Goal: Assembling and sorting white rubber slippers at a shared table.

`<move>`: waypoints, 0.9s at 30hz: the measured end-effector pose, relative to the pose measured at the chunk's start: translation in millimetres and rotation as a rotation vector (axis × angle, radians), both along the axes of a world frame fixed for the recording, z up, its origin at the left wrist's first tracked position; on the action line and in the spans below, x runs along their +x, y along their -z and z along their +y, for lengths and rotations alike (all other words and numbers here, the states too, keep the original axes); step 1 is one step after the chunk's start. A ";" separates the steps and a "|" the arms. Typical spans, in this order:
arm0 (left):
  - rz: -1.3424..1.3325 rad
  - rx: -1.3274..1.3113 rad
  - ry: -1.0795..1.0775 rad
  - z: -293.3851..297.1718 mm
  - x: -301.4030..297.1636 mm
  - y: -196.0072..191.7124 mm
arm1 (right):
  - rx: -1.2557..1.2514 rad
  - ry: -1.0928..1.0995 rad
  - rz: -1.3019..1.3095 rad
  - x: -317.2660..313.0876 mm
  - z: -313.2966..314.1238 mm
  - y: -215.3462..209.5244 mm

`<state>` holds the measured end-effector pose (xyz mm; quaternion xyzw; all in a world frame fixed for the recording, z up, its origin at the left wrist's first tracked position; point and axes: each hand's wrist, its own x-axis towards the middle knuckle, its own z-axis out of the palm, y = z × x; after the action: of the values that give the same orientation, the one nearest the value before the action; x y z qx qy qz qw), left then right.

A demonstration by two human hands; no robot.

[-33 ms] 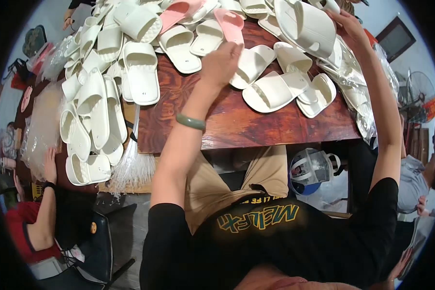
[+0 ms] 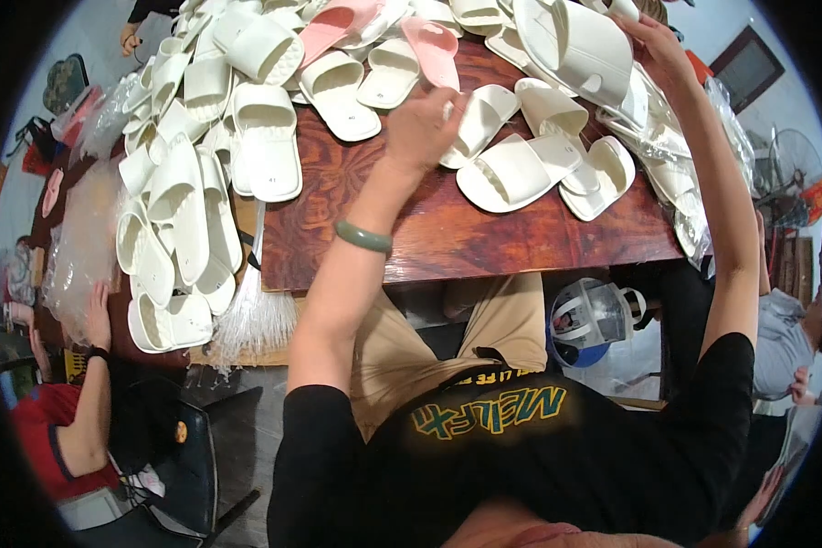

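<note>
White slide slippers lie over the reddish-brown wooden table (image 2: 338, 247). My left hand (image 2: 423, 132), with a green bangle on its wrist, is above the table with its fingers curled closed. It lies between a pink slipper (image 2: 434, 55) and a white slipper (image 2: 481, 123); whatever its fingers may hold is hidden. Raised at the upper right, my right hand (image 2: 659, 53) grips a large-looking white slipper (image 2: 589, 55) at its far end. Below that slipper, several white slippers (image 2: 507, 178) rest in a loose overlapping group.
A heap of white slippers (image 2: 178, 196) covers the left side. Clear plastic bags (image 2: 82, 247) lie beyond it, near a co-worker's hand (image 2: 98, 315). Bagged slippers (image 2: 671, 178) line the right edge. Thin clear strips (image 2: 256, 320) hang at the table's front left. A blue bucket (image 2: 580, 352) stands below.
My left hand has drawn slightly back toward me, and its fingers look more curled. My right hand and the slipper it grips have barely shifted.
</note>
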<state>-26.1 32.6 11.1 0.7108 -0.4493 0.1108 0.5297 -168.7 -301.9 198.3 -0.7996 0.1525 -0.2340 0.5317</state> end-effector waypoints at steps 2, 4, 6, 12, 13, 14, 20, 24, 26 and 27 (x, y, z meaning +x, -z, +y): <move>-0.141 0.293 -0.004 0.8 -15.4 1.4 | 0.017 0.032 -0.052 10.0 17.7 5.7; -0.028 0.542 0.097 6.9 -28.4 -3.1 | 0.179 0.205 -0.240 19.9 36.9 10.9; 0.034 0.665 0.082 15.3 -33.6 -13.6 | 0.249 0.159 -0.315 29.9 41.8 17.6; 0.164 0.719 -0.025 6.6 -47.5 -15.9 | 0.092 0.431 -0.351 59.7 -62.9 64.4; 0.173 0.674 -0.041 14.6 -44.3 -7.6 | 0.232 0.278 -0.272 62.3 -56.7 76.7; 0.179 0.626 -0.050 20.1 -41.0 0.1 | 0.364 0.126 -0.192 61.9 -51.1 88.2; 0.222 0.552 -0.048 13.8 -37.2 11.3 | 0.274 0.265 -0.187 33.6 16.4 131.0; 0.193 0.579 -0.136 -18.1 -41.3 20.3 | -0.557 -0.088 0.153 13.6 69.9 162.7; 0.179 0.525 -0.120 -23.1 -41.0 25.4 | -0.574 -0.196 0.053 13.9 93.4 190.7; 0.178 0.483 -0.114 -24.7 -42.5 26.6 | -0.510 -0.253 0.077 15.7 101.1 199.4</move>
<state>-68.6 7.8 -15.5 0.8477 -0.3735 -0.0330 0.3752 -153.0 -200.8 -1.1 -0.9284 0.0079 -0.1661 0.3324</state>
